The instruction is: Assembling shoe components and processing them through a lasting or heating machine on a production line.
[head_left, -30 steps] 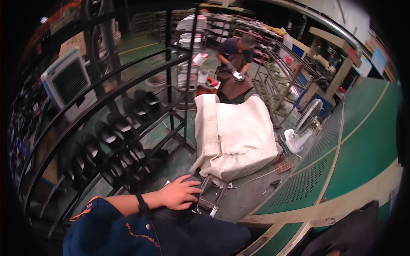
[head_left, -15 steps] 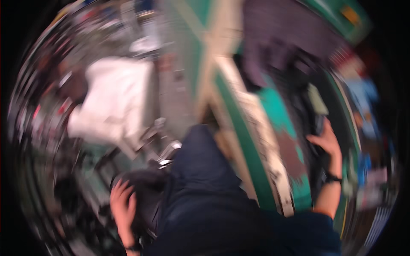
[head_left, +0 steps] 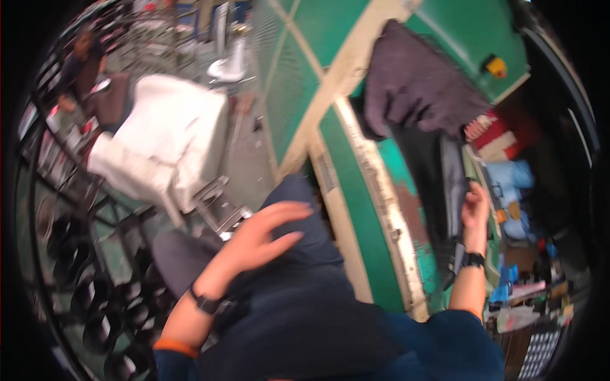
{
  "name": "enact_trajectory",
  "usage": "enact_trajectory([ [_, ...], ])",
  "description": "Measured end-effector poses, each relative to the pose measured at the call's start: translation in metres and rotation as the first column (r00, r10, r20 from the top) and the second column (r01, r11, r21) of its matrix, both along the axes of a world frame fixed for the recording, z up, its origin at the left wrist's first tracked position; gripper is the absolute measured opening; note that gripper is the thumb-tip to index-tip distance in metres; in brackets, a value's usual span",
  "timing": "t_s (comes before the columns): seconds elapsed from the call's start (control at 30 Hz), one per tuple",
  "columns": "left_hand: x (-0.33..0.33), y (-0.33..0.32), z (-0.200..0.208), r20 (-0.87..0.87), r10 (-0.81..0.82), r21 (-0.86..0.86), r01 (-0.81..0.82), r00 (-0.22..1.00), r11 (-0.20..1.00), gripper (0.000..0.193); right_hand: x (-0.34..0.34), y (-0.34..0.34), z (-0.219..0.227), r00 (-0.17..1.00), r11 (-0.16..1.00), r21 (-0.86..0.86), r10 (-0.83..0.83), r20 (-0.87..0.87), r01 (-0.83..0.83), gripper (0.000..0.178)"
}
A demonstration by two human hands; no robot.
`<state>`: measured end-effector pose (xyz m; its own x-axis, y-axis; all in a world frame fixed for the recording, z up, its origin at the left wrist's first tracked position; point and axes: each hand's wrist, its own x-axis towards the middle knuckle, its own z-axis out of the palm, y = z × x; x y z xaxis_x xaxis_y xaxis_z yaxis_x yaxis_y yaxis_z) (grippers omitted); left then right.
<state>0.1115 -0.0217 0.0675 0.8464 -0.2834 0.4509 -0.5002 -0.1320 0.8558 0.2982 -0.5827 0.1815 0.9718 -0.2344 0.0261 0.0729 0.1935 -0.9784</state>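
Note:
My left hand (head_left: 264, 235) hovers over my dark blue trouser leg (head_left: 289, 197), fingers stretched out and thumb apart, with nothing in it. To the right, my right hand (head_left: 474, 206) is beside a long black and grey piece of material (head_left: 450, 190) that lies along the worn green bench (head_left: 381, 267). Its fingers are curled together at the material's right edge; whatever is between them is too small and blurred to name. A dark purple-grey cloth (head_left: 419, 82) lies crumpled beyond the black material.
A white cloth (head_left: 168, 127) covers a bulky thing at left, near a metal frame (head_left: 219, 206). Another person (head_left: 82, 70) is at far left. Dark round tubes (head_left: 101, 330) fill the lower left. A yellow-black object (head_left: 495, 66) and light blue cloth (head_left: 511, 190) are at right.
My left hand has swung from the lower left up and right over my leg. My right hand has shifted slightly left and down, its spread fingers now curled together.

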Motion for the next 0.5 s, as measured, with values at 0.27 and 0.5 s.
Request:
enact_trajectory([
  [0.27, 0.079, -0.053, -0.032, -0.202, -0.616, -0.925, 0.059, 0.762, 0.376, 0.067, -0.122, 0.331, -0.047, 0.819, 0.578, -0.750, 0.568, 0.087, -0.321, 0.061],
  [0.5, 0.007, -0.018, -0.081, -0.304, -0.508, -0.943, -0.177, 0.806, 0.283, 0.081, -0.090, 0.363, -0.135, 0.756, 0.765, -0.054, 0.618, -0.217, -0.641, 0.069],
])
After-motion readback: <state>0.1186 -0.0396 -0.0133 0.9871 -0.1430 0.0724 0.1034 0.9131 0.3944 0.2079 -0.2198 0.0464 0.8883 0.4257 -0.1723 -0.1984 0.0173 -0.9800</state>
